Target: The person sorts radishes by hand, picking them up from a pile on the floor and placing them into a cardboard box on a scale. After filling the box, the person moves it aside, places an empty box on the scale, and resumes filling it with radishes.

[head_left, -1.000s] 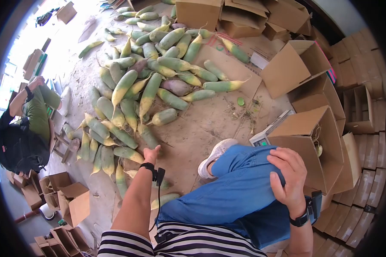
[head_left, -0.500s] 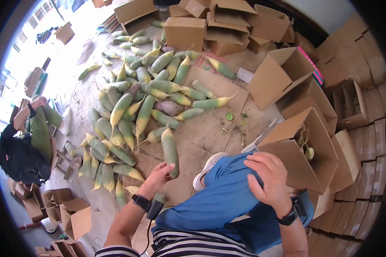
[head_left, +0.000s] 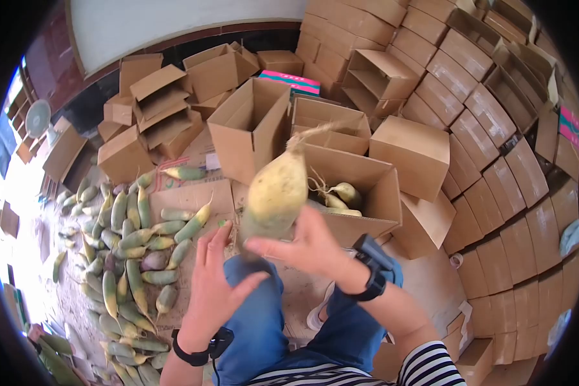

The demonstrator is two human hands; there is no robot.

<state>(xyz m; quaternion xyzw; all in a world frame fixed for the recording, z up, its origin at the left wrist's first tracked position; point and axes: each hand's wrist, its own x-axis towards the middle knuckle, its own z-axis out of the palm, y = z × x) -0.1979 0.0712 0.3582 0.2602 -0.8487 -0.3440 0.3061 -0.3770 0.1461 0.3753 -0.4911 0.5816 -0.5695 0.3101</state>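
A green radish [head_left: 276, 190] with a pale yellow root end stands upright in front of me, its thin root tip pointing up and its lower end blurred. My right hand [head_left: 312, 244] grips the lower part, thumb across the near side. My left hand [head_left: 215, 280] is close by on the left with its fingers spread, holding nothing. Behind the radish is an open cardboard box [head_left: 367, 222] with several radishes [head_left: 346, 194] inside. To the left, a large pile of green and yellow radishes [head_left: 135, 241] covers the floor.
Open cardboard boxes [head_left: 238, 138] stand beyond my knees. Stacked boxes [head_left: 482, 161] form a wall on the right. A white fan [head_left: 38, 119] is at the far left. Part of another person's green-clad leg [head_left: 55, 360] shows at lower left.
My view has swung right toward the boxes. The radish formerly in my left hand is no longer there; my right hand, previously empty over my knee, now holds a radish. My left hand has opened.
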